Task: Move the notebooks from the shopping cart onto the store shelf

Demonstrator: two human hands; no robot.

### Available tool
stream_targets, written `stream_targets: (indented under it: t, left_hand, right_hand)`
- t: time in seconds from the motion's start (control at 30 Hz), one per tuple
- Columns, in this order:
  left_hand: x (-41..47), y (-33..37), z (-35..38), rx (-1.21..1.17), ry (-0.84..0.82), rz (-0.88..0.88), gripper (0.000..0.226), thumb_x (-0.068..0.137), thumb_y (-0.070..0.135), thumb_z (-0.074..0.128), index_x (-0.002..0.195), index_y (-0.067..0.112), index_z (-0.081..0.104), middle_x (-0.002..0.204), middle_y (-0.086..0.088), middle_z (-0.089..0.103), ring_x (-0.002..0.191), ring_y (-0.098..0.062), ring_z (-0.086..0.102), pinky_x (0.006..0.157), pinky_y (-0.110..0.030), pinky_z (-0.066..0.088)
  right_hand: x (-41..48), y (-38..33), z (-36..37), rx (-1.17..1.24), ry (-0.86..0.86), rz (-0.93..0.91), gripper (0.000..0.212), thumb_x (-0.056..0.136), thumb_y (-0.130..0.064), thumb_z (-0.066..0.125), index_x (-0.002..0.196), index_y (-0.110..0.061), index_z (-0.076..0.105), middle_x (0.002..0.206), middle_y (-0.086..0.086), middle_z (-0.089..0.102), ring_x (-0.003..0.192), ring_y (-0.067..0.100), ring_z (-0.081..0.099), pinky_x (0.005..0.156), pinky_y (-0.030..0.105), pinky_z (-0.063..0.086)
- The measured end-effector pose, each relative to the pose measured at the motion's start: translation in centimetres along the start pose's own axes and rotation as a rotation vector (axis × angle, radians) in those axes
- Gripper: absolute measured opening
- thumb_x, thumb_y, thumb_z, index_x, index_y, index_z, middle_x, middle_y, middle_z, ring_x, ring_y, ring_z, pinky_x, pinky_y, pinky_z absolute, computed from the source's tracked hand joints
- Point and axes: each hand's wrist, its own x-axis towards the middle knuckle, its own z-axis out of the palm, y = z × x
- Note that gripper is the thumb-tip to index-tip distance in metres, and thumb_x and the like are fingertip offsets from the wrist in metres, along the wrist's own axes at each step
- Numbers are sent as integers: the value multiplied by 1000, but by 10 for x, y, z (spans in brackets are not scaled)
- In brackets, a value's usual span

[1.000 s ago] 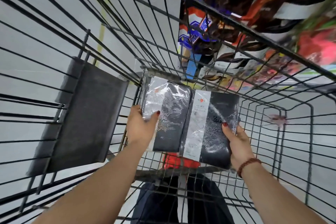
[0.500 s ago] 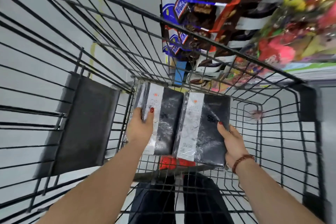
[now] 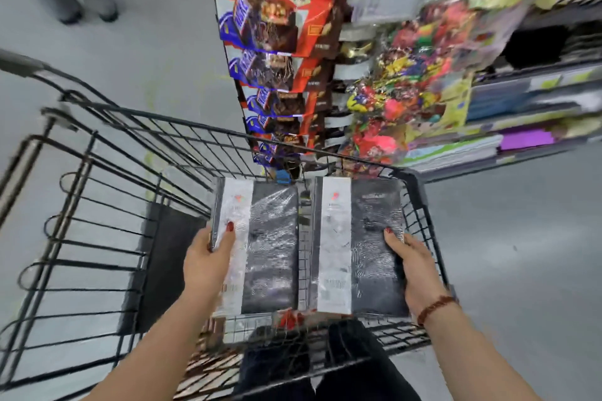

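Left hand (image 3: 208, 267) pinches the left notebook (image 3: 270, 247) by its outer edge, thumb pressed flat on the white band, the other fingers tucked underneath, out of sight. Right hand (image 3: 415, 270), beaded bracelet (image 3: 436, 306) at the wrist, grips the right notebook (image 3: 368, 247) the same way, thumb on the dark cover. Both wrapped notebooks lie side by side between the thumbs, a narrow gap apart, over the shopping cart (image 3: 163, 116). Beyond the fingertips, stacked chocolate boxes (image 3: 277, 42); further right, the blurred store shelf (image 3: 527, 81).

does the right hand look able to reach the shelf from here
Likely yes: the right hand holds its notebook by the cart rim, with only that rim between it and the shelf.
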Motion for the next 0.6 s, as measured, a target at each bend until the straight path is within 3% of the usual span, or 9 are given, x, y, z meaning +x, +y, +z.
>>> stream_targets:
  t: [0.1,0.17,0.27,0.37,0.47,0.53,0.6]
  left_hand:
    - [-19,26,-2,-58,-30,39,15,91,39,58,85,26,57,79,-1,60,71,-21,54,63,-33,41]
    - [-34,42,3,-86,-72,63,23,91,38,58,103,19,61,89,1,64,77,-18,59,63,-31,45]
    - [-60,61,18,-98,-131,65,38,90,40,58,119,14,54,107,0,63,94,-18,60,82,-35,47]
    - [-91,78,42,-67,-230,107,30,91,41,55,110,18,55,96,-1,61,84,-19,55,83,-42,46]
    - [-124,87,76,-72,-283,135,29,91,41,55,110,19,56,103,-3,62,90,-22,56,79,-37,44]
    - [-150,90,101,-78,-321,133,39,91,44,55,120,18,52,114,-2,59,100,-24,55,86,-39,43]
    - [-177,90,128,-80,-333,131,42,90,45,56,120,16,52,107,0,59,96,-21,55,85,-40,44]
  right_hand:
    - [-23,-22,-19,52,41,-90,17,88,-6,60,78,-19,58,64,-4,66,54,9,64,48,19,49]
    - [-36,-33,-37,91,44,-142,17,88,-4,59,75,-13,61,55,-3,68,48,10,65,44,18,50]
    - [-52,-44,-68,121,47,-177,11,87,-6,59,78,-8,66,62,4,71,54,16,67,47,22,52]
    - [-68,-50,-104,181,58,-220,12,86,-7,60,77,-10,67,67,6,72,58,18,68,50,24,54]
    - [-79,-52,-152,207,90,-237,10,84,-7,62,75,-8,65,69,9,71,60,22,67,52,26,54]
    - [-87,-54,-188,213,110,-242,13,83,-8,64,70,-10,65,67,10,70,59,22,67,52,27,52]
    - [-93,-56,-225,221,114,-250,21,83,-8,64,63,-12,66,66,10,70,58,22,67,56,28,52]
